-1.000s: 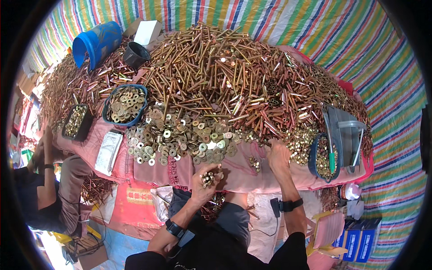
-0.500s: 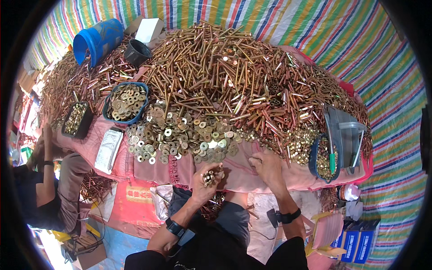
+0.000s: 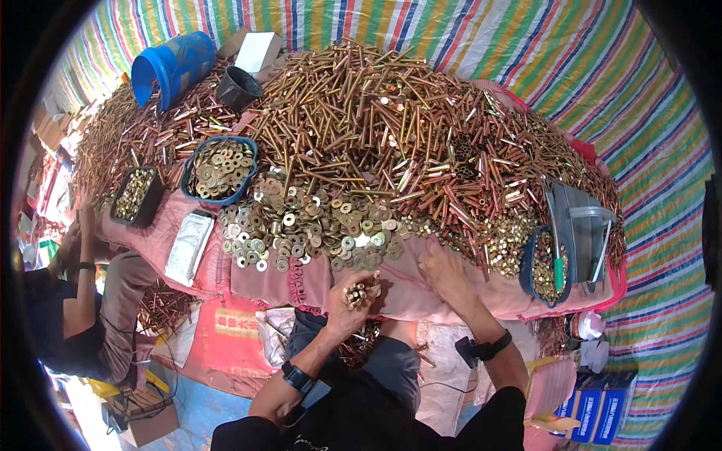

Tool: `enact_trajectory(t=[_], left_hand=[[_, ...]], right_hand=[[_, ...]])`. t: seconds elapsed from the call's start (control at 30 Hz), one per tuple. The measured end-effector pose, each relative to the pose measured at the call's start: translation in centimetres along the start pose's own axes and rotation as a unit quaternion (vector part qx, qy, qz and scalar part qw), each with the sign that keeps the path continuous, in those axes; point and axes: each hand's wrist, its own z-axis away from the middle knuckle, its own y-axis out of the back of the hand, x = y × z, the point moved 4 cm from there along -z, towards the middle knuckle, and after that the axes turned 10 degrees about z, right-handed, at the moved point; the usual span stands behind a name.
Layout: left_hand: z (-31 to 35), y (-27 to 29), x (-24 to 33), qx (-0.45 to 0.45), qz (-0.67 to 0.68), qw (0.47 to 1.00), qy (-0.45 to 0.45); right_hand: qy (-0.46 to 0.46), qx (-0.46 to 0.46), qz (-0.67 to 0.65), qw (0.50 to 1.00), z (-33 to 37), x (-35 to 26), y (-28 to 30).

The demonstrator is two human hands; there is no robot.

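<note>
My left hand is closed round a bundle of bolts, their ends pointing up in a tight cluster. It is just off the front edge of the pink cloth. My right hand is low over that cloth, with its fingers bent together; anything between them is too small or hidden to make out. Beyond my left hand spreads a heap of flat round washers. To the right of my right hand lies a pile of small brassy nuts. Behind both rises a large mound of long, coppery bolts.
A blue basin of washers, a dark tray of small parts and a silvery packet are at left. A tipped blue bucket rests behind. A blue tub with a green marker stands right. Another person's arm is far left.
My left hand with the bundle has shifted slightly right, and the bundle's ends face up more. My right hand stays over the cloth, its forearm swung a little right. The whole view has shifted slightly.
</note>
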Motion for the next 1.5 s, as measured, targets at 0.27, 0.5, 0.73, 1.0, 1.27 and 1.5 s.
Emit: enact_trajectory(t=[0.27, 0.5, 0.73, 1.0, 1.27, 1.5], left_hand=[[0.1, 0.1, -0.6, -0.002, -0.009, 1.0, -0.011], [0.1, 0.2, -0.9, -0.007, -0.024, 1.0, 0.003], [0.1, 0.0, -0.5, -0.008, 0.01, 1.0, 0.0], [-0.1, -0.3, 0.2, -0.014, -0.013, 0.999, -0.033], [-0.1, -0.1, 0.2, -0.021, -0.024, 0.999, -0.031], [0.0, 0.0, -0.5, -0.017, 0.022, 1.0, -0.014]], right_hand=[[0.033, 0.018, 0.022, 0.999, -0.3, 0.4, 1.4], [0.01, -0.006, -0.122, 0.992, -2.4, -0.1, 2.6], [-0.117, -0.063, -0.578, 0.805, -1.4, -5.8, 2.4], [0.032, 0.169, -0.278, 0.945, -1.5, -8.4, 4.4], [-0.085, 0.151, -0.354, 0.919, -0.4, -9.4, 3.2], [-0.032, 0.218, -0.312, 0.924, -0.9, -9.5, 4.1]])
